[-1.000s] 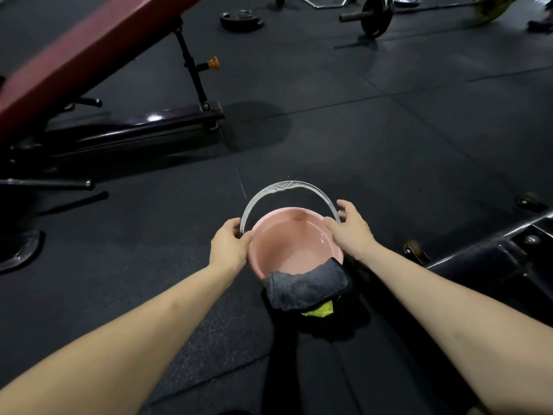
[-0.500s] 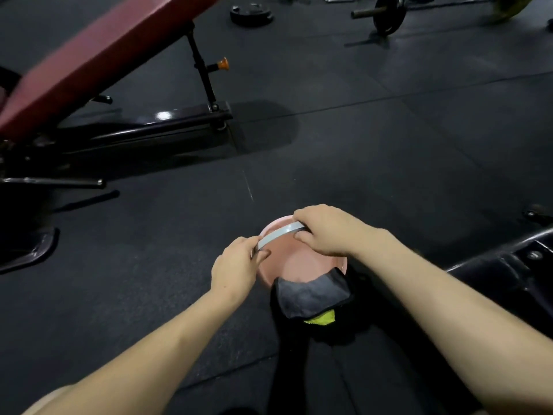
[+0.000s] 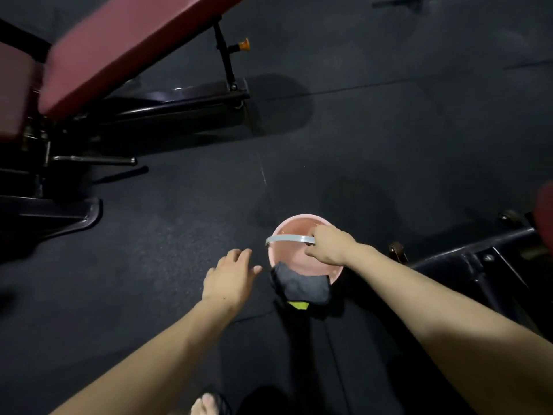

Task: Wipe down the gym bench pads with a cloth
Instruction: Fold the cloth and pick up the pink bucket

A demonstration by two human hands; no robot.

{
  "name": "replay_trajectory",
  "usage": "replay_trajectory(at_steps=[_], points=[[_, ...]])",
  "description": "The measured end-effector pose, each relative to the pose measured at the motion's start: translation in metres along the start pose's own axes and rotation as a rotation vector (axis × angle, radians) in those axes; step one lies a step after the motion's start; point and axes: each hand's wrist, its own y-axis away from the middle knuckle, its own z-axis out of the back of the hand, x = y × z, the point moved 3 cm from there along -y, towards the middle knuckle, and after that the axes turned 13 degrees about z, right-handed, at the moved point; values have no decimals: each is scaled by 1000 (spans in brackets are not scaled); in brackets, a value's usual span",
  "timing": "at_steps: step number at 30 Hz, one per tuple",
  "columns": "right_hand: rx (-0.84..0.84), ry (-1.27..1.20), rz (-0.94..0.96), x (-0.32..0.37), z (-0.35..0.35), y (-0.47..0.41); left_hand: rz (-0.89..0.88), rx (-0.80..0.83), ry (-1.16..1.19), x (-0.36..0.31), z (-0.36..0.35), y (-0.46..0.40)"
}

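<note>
Two red pads: backrest tilted up across the upper left, seat at the left edge beside it, both blurred. Black bench frame underneath, with an upright post and an orange-tipped pin near its right end. Dark rubber floor all round, seams running across it. Second black frame at the right edge, a red patch above it, too blurred to tell more.

Pink bucket on or just over the floor, lower centre, well apart from the red pads. Grey handle swung up across its mouth. Right hand over the bucket, fingers curled round the handle's right part, gripping it. Grey cloth draped over the near rim, hanging down outside, touched by neither hand. Yellow-green scrap showing just below the cloth; cannot tell what.

Left hand just left of the bucket, palm down, fingers spread and relaxed, holding nothing, apart from rim and cloth. Bare forearms reaching in from the lower corners. Toes in a dark sandal at the bottom edge.
</note>
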Motion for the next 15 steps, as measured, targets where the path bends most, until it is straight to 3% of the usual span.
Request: replay_trajectory(at_steps=[7, 15], points=[[-73, -403, -159, 65, 83, 87, -59, 23, -111, 2, 112, 88], [-244, -749, -397, 161, 246, 225, -241, -91, -199, -29, 339, 179]])
